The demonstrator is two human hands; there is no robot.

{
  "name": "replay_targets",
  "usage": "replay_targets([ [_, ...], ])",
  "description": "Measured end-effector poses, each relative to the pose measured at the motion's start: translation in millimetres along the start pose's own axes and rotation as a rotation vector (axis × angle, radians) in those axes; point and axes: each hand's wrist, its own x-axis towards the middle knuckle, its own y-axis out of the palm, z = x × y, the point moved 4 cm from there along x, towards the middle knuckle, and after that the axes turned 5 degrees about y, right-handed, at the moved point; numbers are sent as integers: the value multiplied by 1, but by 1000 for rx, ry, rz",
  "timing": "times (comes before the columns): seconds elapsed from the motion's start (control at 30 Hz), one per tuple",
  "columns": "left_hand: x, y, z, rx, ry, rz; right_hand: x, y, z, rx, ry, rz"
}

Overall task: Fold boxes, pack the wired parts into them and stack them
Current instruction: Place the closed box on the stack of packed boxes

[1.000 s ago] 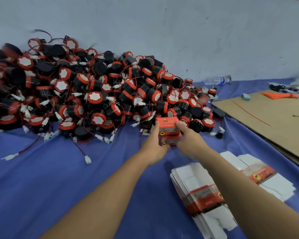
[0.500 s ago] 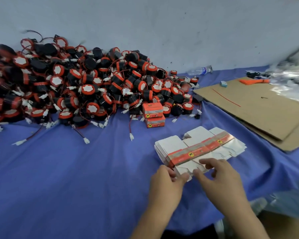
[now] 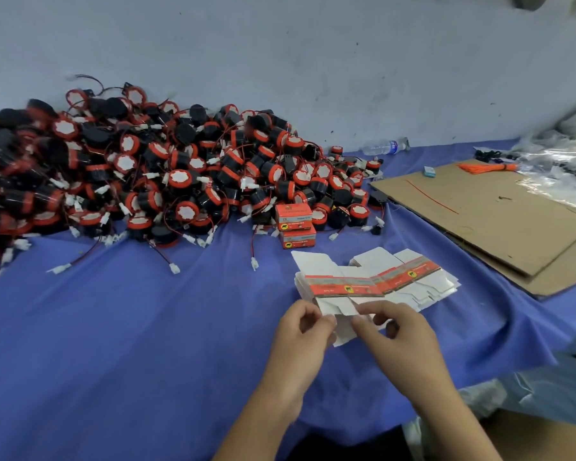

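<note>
In the head view, a flat box blank (image 3: 341,289) is held at its near white flap, on top of the stack of blanks (image 3: 416,277) on the blue-covered counter (image 3: 113,327). The flap is pinched by the left hand (image 3: 300,331) at its left edge and by the right hand (image 3: 398,331) at its right edge, with the fingers of both curled onto it. The blank lies directly ahead of the 2 hands, equally near to each. Its red printed band runs across from left to right, and its flaps point toward and away from the person.

Farther ahead, 2 folded boxes (image 3: 295,227) are stacked 1 on the other, touching the edge of the pile of wired parts (image 3: 167,174). Opening the blank is judged to be the step in hand. A cardboard sheet (image 3: 486,214) lies to the right.
</note>
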Motion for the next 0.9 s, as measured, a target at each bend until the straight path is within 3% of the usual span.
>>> replay_targets([
  [0.1,-15,-25,-16,-125,113,-114,-18,6,29,81,-151,59],
  [0.23,-34,-73,-29,-155,245,-301,-43,38,62,4,-328,195],
  [0.4,-61,-126,-26,-67,319,-435,-56,89,89,259,-206,453],
  [0.63,-93,-170,-12,23,264,-378,-93,157,109,387,-43,830],
  [0.77,-106,-196,1,11,219,-347,-111,169,116,375,-49,889],
  [0.9,-115,-213,12,-248,105,-318,-125,180,122,397,11,926],
])
